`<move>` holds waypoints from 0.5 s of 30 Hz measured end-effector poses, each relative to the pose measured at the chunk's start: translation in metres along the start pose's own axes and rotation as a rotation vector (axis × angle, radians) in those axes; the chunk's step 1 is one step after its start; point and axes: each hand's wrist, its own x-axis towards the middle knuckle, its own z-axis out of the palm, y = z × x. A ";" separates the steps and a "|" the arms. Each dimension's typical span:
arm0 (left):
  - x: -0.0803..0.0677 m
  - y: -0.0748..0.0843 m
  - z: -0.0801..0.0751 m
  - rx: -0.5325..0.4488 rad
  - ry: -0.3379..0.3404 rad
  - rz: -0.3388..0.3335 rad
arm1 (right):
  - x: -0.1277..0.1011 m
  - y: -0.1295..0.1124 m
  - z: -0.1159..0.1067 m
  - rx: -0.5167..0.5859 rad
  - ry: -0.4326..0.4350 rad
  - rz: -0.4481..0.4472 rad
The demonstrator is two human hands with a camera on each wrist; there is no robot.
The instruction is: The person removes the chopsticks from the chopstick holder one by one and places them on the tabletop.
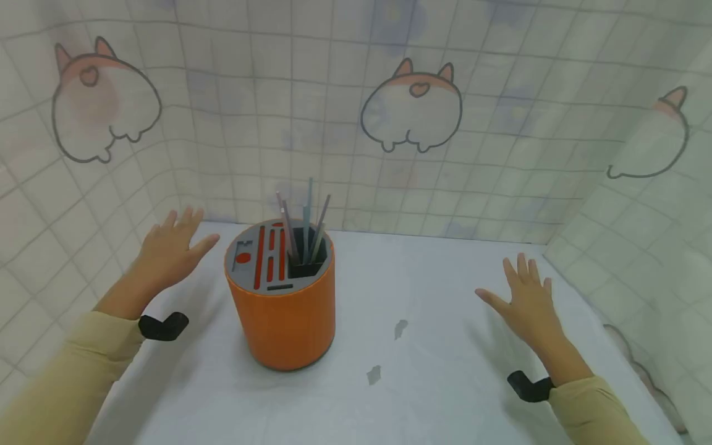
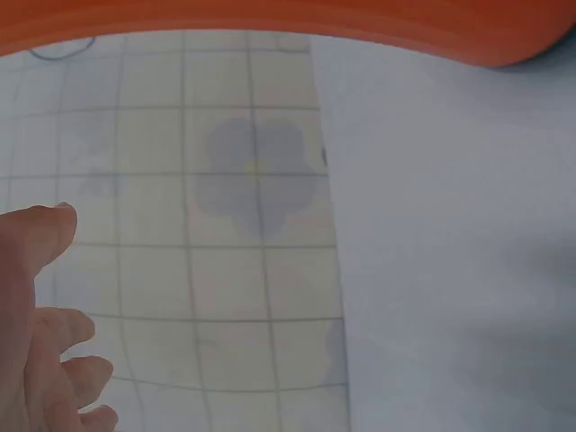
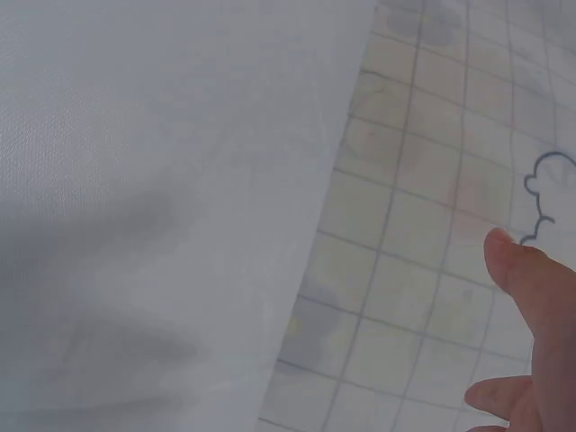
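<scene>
Nearest: beige sleeves on both forearms, left sleeve (image 1: 61,377) and right sleeve (image 1: 595,411), each with a black wrist piece at the cuff, left piece (image 1: 164,326) and right piece (image 1: 530,387). Two small grey patches, front patch (image 1: 374,374) and rear patch (image 1: 401,329), lie on the white surface (image 1: 439,364), between holder and right arm. Orange holder (image 1: 295,334) stands upright in the left half of the surface, its base well in from the back edge. Right hand (image 1: 525,303): raised by the right edge, toward the back right corner, fingers spread, grip released, well apart from the holder. Left hand (image 1: 173,247): raised by the back left corner, fingers extended, thumb toward the holder but apart from it; grip released. Holder's grey top (image 1: 261,259) has red-floored slots; slim sticks (image 1: 306,216), pinkish and blue-green, stand leaning in its black well (image 1: 306,271). Beyond the back edge: gridded cloth (image 1: 289,123) printed with rounded white-and-orange animal rears.
</scene>
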 end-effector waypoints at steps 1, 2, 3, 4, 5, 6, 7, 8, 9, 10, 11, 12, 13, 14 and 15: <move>-0.001 0.002 -0.004 -0.009 0.005 0.011 | 0.000 -0.002 -0.001 0.008 -0.003 -0.005; -0.003 0.005 -0.007 -0.020 0.007 0.021 | 0.001 -0.003 -0.001 0.019 -0.009 -0.008; -0.005 0.008 -0.010 -0.026 0.011 0.030 | 0.001 -0.005 -0.001 0.027 -0.015 -0.011; -0.006 0.011 -0.012 -0.036 0.014 0.038 | 0.001 -0.007 -0.002 0.037 -0.018 -0.015; -0.008 0.014 -0.015 -0.043 0.015 0.046 | 0.001 -0.010 -0.002 0.046 -0.023 -0.019; -0.010 0.016 -0.017 -0.049 0.014 0.052 | 0.001 -0.012 -0.003 0.053 -0.028 -0.022; -0.012 0.019 -0.019 -0.054 0.015 0.059 | 0.001 -0.015 -0.003 0.062 -0.032 -0.025; -0.013 0.022 -0.020 -0.057 0.018 0.065 | 0.001 -0.018 -0.004 0.070 -0.036 -0.029; -0.014 0.025 -0.022 -0.059 0.021 0.072 | 0.001 -0.022 -0.004 0.079 -0.039 -0.034; -0.015 0.028 -0.023 -0.063 0.022 0.078 | 0.000 -0.025 -0.005 0.087 -0.042 -0.040; -0.016 0.032 -0.025 -0.064 0.023 0.083 | 0.000 -0.029 -0.006 0.095 -0.044 -0.047; -0.017 0.035 -0.026 -0.064 0.025 0.089 | 0.000 -0.033 -0.006 0.103 -0.045 -0.054; -0.017 0.038 -0.027 -0.063 0.027 0.096 | -0.001 -0.036 -0.007 0.113 -0.047 -0.061; -0.017 0.041 -0.029 -0.059 0.028 0.103 | -0.001 -0.040 -0.008 0.122 -0.048 -0.068; -0.017 0.044 -0.030 -0.056 0.025 0.109 | -0.001 -0.044 -0.009 0.134 -0.052 -0.074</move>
